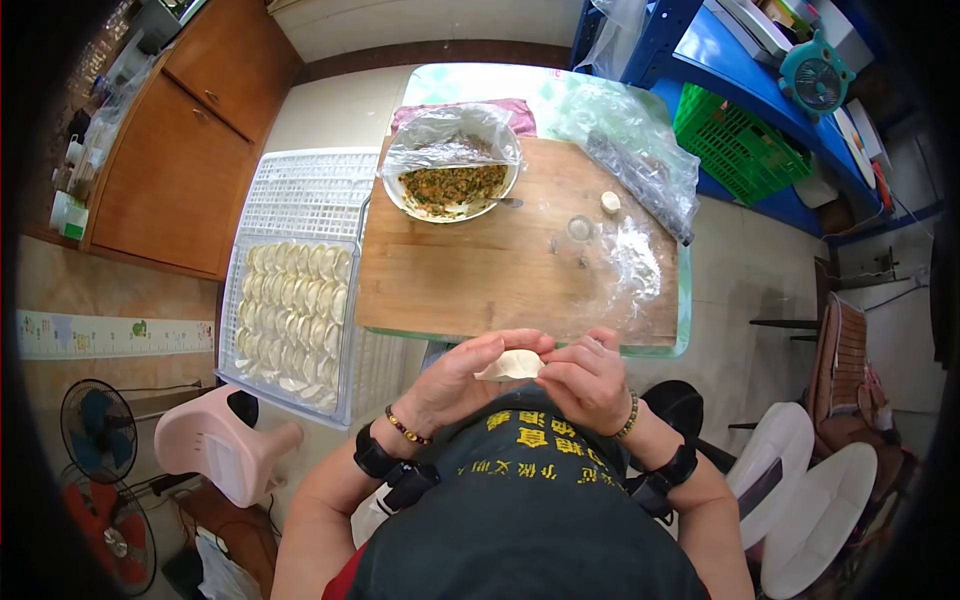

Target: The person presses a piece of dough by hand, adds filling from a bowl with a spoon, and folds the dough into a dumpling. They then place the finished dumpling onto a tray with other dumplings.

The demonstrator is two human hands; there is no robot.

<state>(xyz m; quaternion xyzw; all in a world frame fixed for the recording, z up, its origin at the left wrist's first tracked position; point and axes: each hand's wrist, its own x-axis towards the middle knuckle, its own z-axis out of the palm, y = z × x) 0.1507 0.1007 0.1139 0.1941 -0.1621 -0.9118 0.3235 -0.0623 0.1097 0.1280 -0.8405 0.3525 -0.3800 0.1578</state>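
Observation:
A pale folded dumpling (513, 366) is held between my two hands, just in front of the board's near edge. My left hand (462, 372) cups it from the left with its fingers around it. On the other side my right hand (588, 378) pinches the dumpling's right end with thumb and fingers. Beyond them lies a wooden board (450, 285). On it stands a white bowl (400, 200) of chopped filling (455, 187), partly covered by clear plastic, with a spoon handle (511, 203) at its rim. Loose flour (635, 262) and a small dough piece (610, 202) lie to the right.
A clear tray (348, 385) with rows of dumplings (295, 305) rests left of the board on a white rack (305, 190). Plastic wrapping (640, 165) lies at the board's far right. A pink stool (215, 440) and fans (98, 430) stand at left; a green crate (735, 145) is at right.

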